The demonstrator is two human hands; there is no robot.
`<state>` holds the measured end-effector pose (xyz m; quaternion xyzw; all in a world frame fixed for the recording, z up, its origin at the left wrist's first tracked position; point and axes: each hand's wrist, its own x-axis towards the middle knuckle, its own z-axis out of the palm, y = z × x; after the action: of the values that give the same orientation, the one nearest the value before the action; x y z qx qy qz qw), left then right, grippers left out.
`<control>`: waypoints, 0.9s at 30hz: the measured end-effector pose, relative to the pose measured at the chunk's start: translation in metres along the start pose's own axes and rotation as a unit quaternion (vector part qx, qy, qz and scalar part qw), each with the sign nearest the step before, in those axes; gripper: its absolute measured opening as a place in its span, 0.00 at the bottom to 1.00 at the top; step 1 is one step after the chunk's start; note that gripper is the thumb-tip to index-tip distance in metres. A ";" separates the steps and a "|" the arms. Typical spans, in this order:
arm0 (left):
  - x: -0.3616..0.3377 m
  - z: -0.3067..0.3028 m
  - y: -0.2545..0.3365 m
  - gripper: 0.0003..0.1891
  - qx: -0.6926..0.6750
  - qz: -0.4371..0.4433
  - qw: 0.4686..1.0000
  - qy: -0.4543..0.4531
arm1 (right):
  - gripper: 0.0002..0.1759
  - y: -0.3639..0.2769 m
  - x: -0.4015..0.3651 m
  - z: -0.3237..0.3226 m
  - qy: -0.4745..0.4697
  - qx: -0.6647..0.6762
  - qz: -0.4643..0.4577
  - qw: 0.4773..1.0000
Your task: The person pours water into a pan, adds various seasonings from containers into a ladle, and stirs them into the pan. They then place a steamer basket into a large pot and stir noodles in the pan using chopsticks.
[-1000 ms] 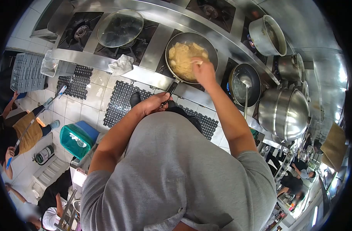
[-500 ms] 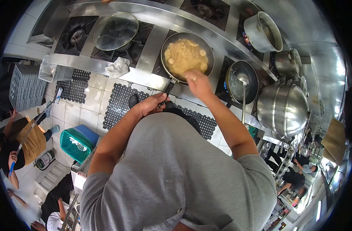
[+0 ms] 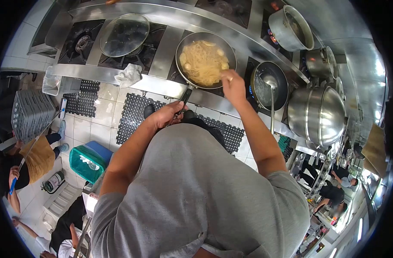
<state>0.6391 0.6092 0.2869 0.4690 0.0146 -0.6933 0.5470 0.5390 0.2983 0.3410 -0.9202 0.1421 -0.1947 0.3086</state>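
My left hand (image 3: 167,115) is closed round the black handle (image 3: 184,99) of a frying pan (image 3: 230,47) on the stove. In the pan lie pale noodles (image 3: 203,60) in yellowish sauce, with several round whitish pieces near the edges. My right hand (image 3: 234,88) is over the pan's lower right rim, fingers closed together; whatever they grip is too small or hidden to make out. To the right of that hand, a dark wok (image 3: 282,92) with whitish liquid holds a metal ladle (image 3: 271,82), its long handle reaching over the stove's front edge.
A glass lid (image 3: 125,36) rests on a burner at left, near a crumpled white cloth (image 3: 129,75) on the stove edge. Pots (image 3: 286,30) and a large steel vessel (image 3: 314,116) stand at right. A green-lined bin (image 3: 85,163) and a person with a long-handled tool (image 3: 33,159) are left.
My right hand has moved right, from above the noodles to the pan's rim. My left hand keeps its hold on the handle. The noodles have shifted slightly within the pan.
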 end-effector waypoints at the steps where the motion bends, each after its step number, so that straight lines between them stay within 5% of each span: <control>1: 0.002 -0.001 -0.001 0.21 -0.008 -0.001 1.000 -0.010 | 0.09 0.003 0.004 -0.002 0.032 -0.038 0.033 0.998; 8: 0.004 -0.004 0.001 0.21 -0.001 0.001 1.000 -0.006 | 0.10 -0.027 -0.026 0.021 -0.092 0.057 -0.060 0.992; 12: 0.004 -0.006 -0.001 0.21 0.009 0.014 0.999 -0.035 | 0.11 0.002 0.004 0.009 0.020 -0.036 0.040 0.998; 14: 0.002 -0.005 0.000 0.21 0.009 0.015 0.999 -0.032 | 0.11 -0.009 -0.006 0.022 0.024 -0.057 0.013 0.998; 16: 0.001 -0.003 0.002 0.21 0.011 0.014 0.999 -0.029 | 0.11 -0.038 -0.014 0.026 -0.088 0.007 -0.043 0.995; 18: 0.001 -0.003 0.001 0.20 0.004 0.008 1.000 -0.021 | 0.10 -0.044 -0.010 0.019 -0.102 0.033 -0.023 0.994; 21: 0.003 -0.003 -0.003 0.21 -0.009 0.018 1.000 -0.021 | 0.08 -0.015 0.007 -0.005 0.049 0.043 0.054 0.996; 22: 0.003 -0.002 -0.001 0.21 -0.008 0.018 1.000 -0.023 | 0.09 -0.006 0.015 -0.013 0.061 0.056 0.174 0.981; 25: -0.001 0.001 0.003 0.21 0.008 0.012 1.000 -0.016 | 0.09 0.061 0.026 0.000 0.119 0.086 0.225 0.963; 27: -0.002 0.001 0.004 0.21 0.015 0.008 1.000 -0.015 | 0.12 0.066 0.032 0.014 0.133 0.204 0.338 0.909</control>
<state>0.6412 0.6084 0.2910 0.4670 -0.0081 -0.6957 0.5457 0.5640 0.2425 0.2976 -0.6996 0.4416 -0.2241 0.5150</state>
